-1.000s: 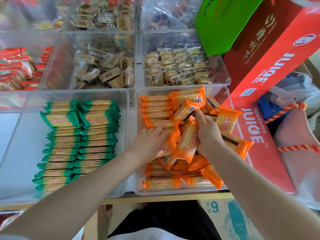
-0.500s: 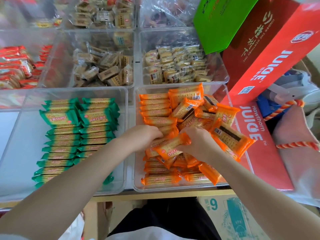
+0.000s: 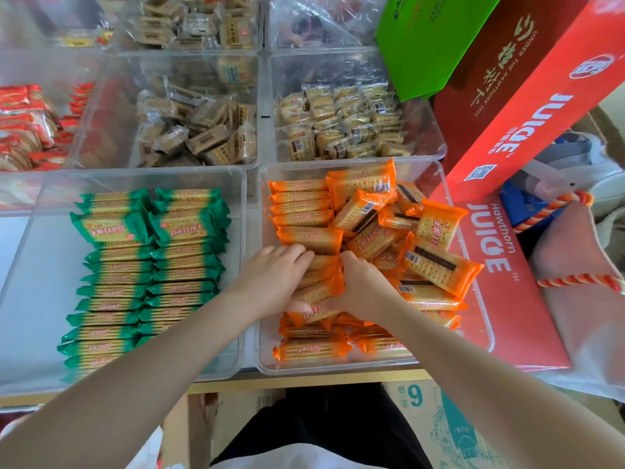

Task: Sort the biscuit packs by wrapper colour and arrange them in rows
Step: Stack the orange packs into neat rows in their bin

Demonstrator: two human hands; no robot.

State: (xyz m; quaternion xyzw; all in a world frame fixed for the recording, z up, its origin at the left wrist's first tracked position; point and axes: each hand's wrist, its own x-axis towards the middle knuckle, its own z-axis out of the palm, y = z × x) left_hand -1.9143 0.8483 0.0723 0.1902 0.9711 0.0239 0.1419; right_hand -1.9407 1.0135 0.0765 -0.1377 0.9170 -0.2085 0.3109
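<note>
Orange biscuit packs (image 3: 436,265) fill the clear bin (image 3: 439,170) at the front right, a tidy row along its left side and a loose heap on the right. My left hand (image 3: 270,282) and my right hand (image 3: 362,289) press together from both sides on a small stack of orange packs (image 3: 318,286) in the left row. Green biscuit packs (image 3: 148,265) lie in two neat rows in the clear bin (image 3: 236,184) at the front left.
Behind stand clear bins of brown-wrapped biscuits (image 3: 199,137), pale biscuits (image 3: 341,123) and red packs (image 3: 23,130). A red juice carton (image 3: 527,106) leans at the right over another red carton (image 3: 507,286). A cardboard box (image 3: 436,424) sits below the table edge.
My right hand carried an orange pack from the heap to the left row. Both hands have closed in on the stack there.
</note>
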